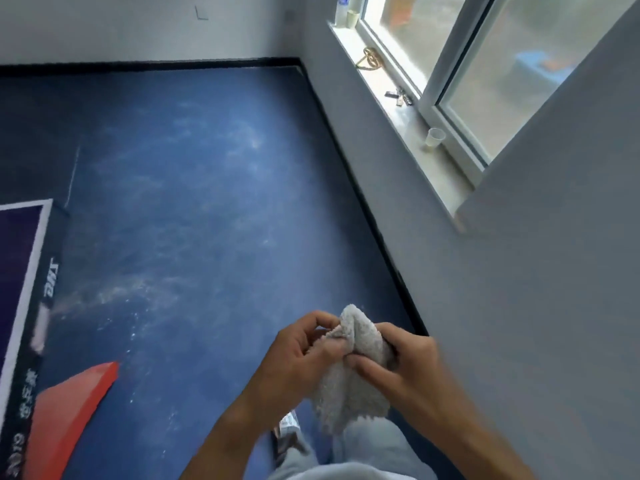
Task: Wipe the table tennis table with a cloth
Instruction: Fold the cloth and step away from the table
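Note:
A light grey fluffy cloth hangs bunched between both hands, low in the middle of the head view, above my legs. My left hand pinches its upper left fold with thumb and fingers. My right hand grips the cloth's right side, fingers curled round it. The corner of the table tennis table, dark purple with a white edge line and white lettering on its side, shows at the far left, well apart from both hands.
Scuffed blue floor fills the middle. A red shape lies under the table at lower left. A grey wall runs along the right, with a window sill carrying cups, a bottle and small items.

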